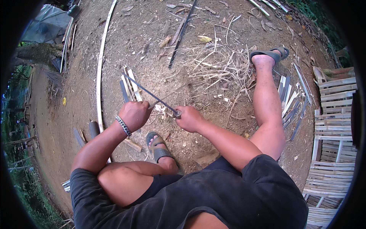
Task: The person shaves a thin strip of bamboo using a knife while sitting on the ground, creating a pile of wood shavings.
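Note:
My right hand (190, 119) is closed around the handle of a long, narrow knife (152, 94). Its dark blade slants away up to the left, in front of my left hand. My left hand (134, 115), with a chain bracelet at the wrist, is closed on a thin strip, likely bamboo (170, 95), that points up to the right. Blade and strip cross between the two hands; whether they touch, I cannot tell. Beyond my left hand a small bundle of split strips (133, 86) lies on the ground.
A tangle of pale shavings (225, 68) lies ahead, near my right sandal (272, 55). More cut strips (288, 93) lie beside my right leg. One long pale strip (100, 72) runs along the left, a dark one (183, 32) lies ahead. A slatted bamboo bench (333, 152) stands at right.

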Tool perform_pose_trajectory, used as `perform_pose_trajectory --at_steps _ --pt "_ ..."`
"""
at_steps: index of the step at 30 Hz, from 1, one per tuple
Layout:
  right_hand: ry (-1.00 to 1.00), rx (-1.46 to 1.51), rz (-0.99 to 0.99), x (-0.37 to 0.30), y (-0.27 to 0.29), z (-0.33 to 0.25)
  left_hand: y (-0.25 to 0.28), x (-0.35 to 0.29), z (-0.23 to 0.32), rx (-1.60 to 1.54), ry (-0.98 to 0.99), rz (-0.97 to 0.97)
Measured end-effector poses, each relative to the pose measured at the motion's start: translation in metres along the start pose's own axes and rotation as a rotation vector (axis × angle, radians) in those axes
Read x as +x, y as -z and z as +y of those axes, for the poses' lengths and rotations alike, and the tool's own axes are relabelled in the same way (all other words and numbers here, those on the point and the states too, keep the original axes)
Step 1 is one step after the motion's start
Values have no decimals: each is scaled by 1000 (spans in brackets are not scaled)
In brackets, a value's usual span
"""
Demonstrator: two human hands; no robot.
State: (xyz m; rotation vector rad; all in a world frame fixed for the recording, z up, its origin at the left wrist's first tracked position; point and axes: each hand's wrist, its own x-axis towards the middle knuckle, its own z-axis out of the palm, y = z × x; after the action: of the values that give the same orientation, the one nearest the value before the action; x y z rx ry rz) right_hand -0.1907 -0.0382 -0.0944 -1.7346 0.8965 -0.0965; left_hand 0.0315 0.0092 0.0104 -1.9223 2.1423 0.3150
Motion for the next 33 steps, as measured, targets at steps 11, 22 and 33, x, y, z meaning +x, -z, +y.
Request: perform_pose_trajectory --at_steps 11,22,33 --pt "-46 -43 9 -10 -1 -7 -5 -4 -2 -17 10 21" --pt "-104 -37 88 0 8 40 1 4 6 6 -12 19" --pt "-350 -278 28 14 37 97 17 12 15 -32 27 34"
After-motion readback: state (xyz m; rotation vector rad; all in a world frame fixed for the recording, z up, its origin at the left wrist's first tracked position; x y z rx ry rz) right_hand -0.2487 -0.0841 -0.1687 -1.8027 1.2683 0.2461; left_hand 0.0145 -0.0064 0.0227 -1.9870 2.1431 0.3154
